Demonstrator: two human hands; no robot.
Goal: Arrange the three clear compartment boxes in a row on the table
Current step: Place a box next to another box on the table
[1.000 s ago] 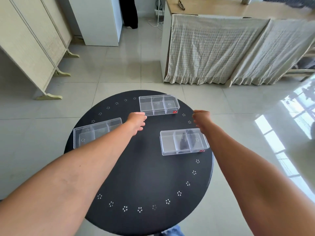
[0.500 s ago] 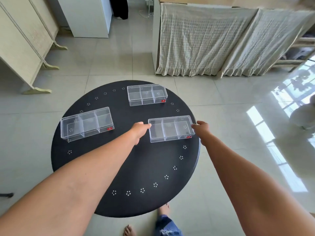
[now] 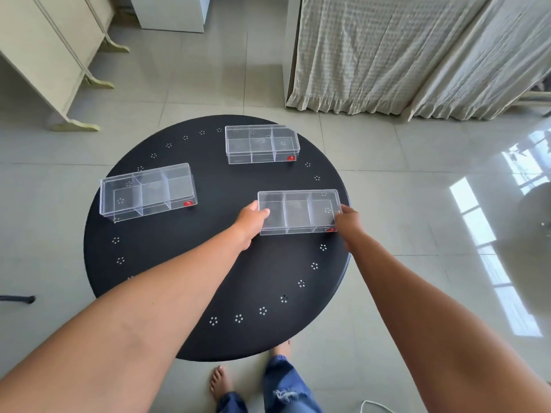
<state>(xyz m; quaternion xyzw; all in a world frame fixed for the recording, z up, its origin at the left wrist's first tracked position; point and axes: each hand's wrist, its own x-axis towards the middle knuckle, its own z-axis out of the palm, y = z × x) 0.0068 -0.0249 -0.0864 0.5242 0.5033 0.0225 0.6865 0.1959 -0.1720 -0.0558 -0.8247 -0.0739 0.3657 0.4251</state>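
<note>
Three clear three-compartment boxes lie on a round black table [image 3: 208, 278]. The left box [image 3: 147, 191] sits near the table's left edge, slightly rotated. The far box [image 3: 261, 143] lies at the back. The right box [image 3: 299, 211] is close to the table's right edge. My left hand [image 3: 250, 219] grips this box's left end, fingers over the edge. My right hand [image 3: 348, 219] grips its right end, covering the near right corner.
A cloth-draped counter [image 3: 387, 55] stands behind the table to the right. A cream folding screen [image 3: 44, 55] stands at the far left. My bare feet and jeans [image 3: 280, 389] are below the table's near edge, on a tiled floor.
Both hands dropped from above the table's middle and closed on the two ends of the right box. The camera view tilted further down.
</note>
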